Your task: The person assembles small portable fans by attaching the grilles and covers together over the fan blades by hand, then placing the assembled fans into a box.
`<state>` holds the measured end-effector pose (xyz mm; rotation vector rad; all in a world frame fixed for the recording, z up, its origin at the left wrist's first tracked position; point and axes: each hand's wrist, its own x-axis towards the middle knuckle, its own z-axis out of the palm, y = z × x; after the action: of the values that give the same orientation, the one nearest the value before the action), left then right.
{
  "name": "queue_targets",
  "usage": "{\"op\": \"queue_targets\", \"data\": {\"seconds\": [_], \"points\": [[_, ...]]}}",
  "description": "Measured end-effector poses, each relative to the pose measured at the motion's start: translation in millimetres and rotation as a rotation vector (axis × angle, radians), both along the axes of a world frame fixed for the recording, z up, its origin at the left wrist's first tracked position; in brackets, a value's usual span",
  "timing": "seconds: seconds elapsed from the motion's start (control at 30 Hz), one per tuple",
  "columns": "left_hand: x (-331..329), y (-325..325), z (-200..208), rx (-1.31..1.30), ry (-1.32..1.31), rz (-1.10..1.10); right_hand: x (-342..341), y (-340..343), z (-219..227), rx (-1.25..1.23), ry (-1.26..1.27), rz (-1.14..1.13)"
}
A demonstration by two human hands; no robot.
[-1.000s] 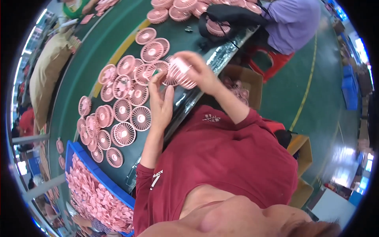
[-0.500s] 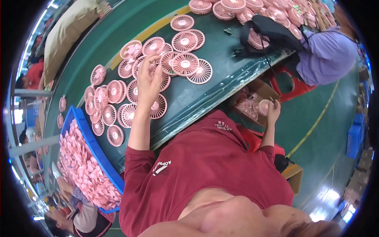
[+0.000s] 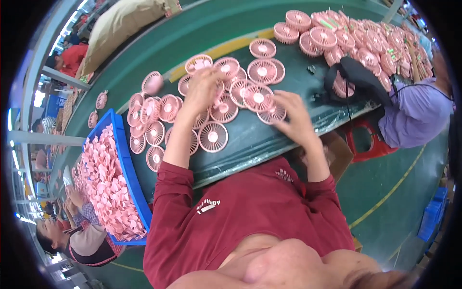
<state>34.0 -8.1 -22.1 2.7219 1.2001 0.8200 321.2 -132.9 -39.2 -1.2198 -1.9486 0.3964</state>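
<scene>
Many round pink slotted fan covers lie on the green worktable (image 3: 236,156), several overlapping. My left hand (image 3: 202,91) is above the middle of this spread, with its fingers curled and slightly blurred. Pink shows beside those fingers, but what they hold cannot be made out. At the right end of the spread, my right hand (image 3: 296,118) has thumb and fingers apart around the near-right rim of a fan cover (image 3: 272,114). Left of it, another fan cover (image 3: 259,98) overlaps its neighbours. Pink fan blades sit inside a cover (image 3: 198,63) beyond my left hand.
A blue tray (image 3: 129,176) full of pink blade pieces stands at the left. A black bag-like item (image 3: 358,79) lies right, before a large heap of pink fan parts (image 3: 370,43). A co-worker in purple (image 3: 416,113) sits right, near a red stool (image 3: 368,139).
My right hand has come up from the cardboard box beside me to the covers on the table. My left hand has shifted slightly farther over the covers. The whole view has turned.
</scene>
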Motion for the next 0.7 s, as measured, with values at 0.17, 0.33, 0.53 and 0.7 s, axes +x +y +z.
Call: {"op": "queue_targets", "data": {"seconds": [0.17, 0.33, 0.53, 0.7], "points": [[-10.4, 8.4, -3.6, -0.147, 0.036, 0.050, -31.1, 18.9, -23.4, 0.009, -0.267, 0.025], [-32.2, 14.4, -10.4, -0.124, -0.036, 0.057, -33.7, 17.7, -36.2, 0.096, -0.137, -0.009], [-28.6, 62.0, -7.0, 0.032, -0.067, 0.085, -34.6, 23.0, -43.2, 0.181, 0.080, -0.020], [-21.6, 94.5, -5.5, -0.187, 0.232, 0.114, -32.0, 22.7, -42.9, 0.215, 0.245, -0.067]]}}
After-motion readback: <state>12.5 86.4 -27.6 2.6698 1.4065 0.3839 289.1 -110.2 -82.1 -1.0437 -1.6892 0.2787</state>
